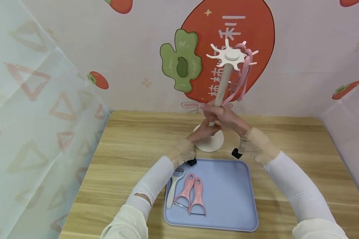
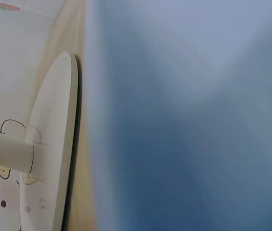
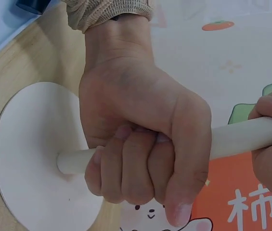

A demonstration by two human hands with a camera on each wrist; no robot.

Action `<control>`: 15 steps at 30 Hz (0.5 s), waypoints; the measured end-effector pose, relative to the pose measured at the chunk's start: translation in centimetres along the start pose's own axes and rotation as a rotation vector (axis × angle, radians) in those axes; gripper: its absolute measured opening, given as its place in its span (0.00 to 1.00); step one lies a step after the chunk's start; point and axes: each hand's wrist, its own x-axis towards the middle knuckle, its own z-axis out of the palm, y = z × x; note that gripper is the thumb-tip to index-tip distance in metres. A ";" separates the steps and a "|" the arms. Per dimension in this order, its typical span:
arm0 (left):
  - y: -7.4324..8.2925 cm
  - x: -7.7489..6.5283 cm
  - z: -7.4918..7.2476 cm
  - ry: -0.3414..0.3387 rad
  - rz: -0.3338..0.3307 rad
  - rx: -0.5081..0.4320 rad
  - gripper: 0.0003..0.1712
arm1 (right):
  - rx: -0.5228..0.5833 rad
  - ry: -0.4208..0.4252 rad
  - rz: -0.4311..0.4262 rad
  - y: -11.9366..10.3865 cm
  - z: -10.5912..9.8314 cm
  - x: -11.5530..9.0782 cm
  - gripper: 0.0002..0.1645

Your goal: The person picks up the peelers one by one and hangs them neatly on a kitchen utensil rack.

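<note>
Your tabletop (image 1: 128, 159) is pale wood-grain, boards running crosswise, its far edge meeting a pale wall (image 1: 137, 39). A large red fruit print (image 1: 257, 36) with a green leaf (image 1: 182, 63) and white characters sits on that wall behind your work; smaller fruits are scattered around it. To your left, a translucent sheet (image 1: 42, 132) with faint red and tan triangles slants along the side; another pale panel (image 1: 350, 132) flanks the right.

Both your hands grasp the white stand (image 1: 222, 88), near the far edge of the tabletop. Your left hand (image 1: 205, 131) is clenched around the lower pole; your right hand (image 1: 224, 115) grips just above it. The round base (image 1: 210, 144) rests on the wood beyond the tray; from these angles you cannot be sure it lies fully flat. The top is a ring of hooks (image 1: 231, 55), with pink pieces (image 1: 244, 74) hanging on its right side, their exact form unclear.

Nearer you, the blue tray (image 1: 227, 196) lies on the tabletop. On its left side: one white peeler (image 1: 172, 192), then two pink peelers (image 1: 198, 196) side by side. In the left wrist view, blurred blue fills most of the frame.
</note>
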 end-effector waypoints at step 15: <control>1.7 -1.2 -0.1 0.048 -0.046 0.237 0.11 | 0.023 0.125 -0.062 0.9 1.2 -0.1 0.37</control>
